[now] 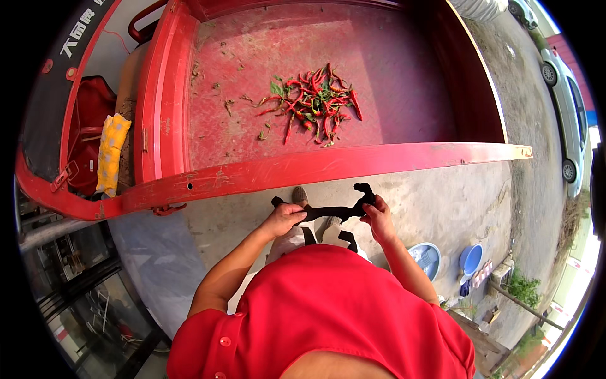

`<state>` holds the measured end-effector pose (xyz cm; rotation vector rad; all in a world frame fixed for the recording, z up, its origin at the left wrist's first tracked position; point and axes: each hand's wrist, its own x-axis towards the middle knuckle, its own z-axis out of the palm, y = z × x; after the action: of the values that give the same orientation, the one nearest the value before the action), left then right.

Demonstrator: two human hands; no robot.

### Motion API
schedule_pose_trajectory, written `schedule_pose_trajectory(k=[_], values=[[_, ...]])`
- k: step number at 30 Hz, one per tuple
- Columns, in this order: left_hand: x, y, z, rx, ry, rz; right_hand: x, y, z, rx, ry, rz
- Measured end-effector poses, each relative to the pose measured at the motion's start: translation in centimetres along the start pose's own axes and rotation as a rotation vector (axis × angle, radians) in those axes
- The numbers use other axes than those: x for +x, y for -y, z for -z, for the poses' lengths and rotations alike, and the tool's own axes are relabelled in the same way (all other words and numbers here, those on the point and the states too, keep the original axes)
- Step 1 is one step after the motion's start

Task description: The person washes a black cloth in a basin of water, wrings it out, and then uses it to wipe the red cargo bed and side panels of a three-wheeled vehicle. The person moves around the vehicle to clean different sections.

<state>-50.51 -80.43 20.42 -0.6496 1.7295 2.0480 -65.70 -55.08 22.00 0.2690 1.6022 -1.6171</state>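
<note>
My left hand (285, 219) and my right hand (380, 221) stretch a black cloth strip (331, 212) between them, in front of my waist. Each hand pinches it between thumb and fingers. One loose end curls up above my right hand, and a short end pokes out beyond my left. Just past the hands runs the red side rail (322, 166) of a metal cargo bed. On the bed's worn red floor (265, 38) lies a loose heap of red chili peppers (315, 102) with some green leaves and stems.
A yellow patterned cloth item (113, 154) rests by the vehicle's seat at left. Blue basins (471, 259) stand on the concrete at lower right. Cars (565, 109) are parked along the far right. Glass panes (94, 303) lie at lower left.
</note>
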Motion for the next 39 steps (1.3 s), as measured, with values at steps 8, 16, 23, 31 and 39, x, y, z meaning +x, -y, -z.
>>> schedule_pose_trajectory(k=[8,16,23,31,39], values=[[-2.8,-3.5,-6.3,0.102,-0.026,-0.212,-2.6,0.0,5.6,0.059,0.060,0.115],[-6.7,-12.1,-16.6,-0.052,0.137,-0.372,-9.8,6.4,8.2,0.486,0.480,0.475],[-6.6,-12.8,-18.5,-0.257,-0.024,-0.504,-12.8,5.0,9.2,0.425,0.394,0.224],[-6.8,-15.1,-17.6,-0.426,-0.031,-0.450,-13.9,6.3,10.9,0.377,0.290,0.385],[-5.0,-13.3,-14.8,0.451,-0.281,-0.633,-15.2,8.1,7.9,0.446,0.303,0.560]])
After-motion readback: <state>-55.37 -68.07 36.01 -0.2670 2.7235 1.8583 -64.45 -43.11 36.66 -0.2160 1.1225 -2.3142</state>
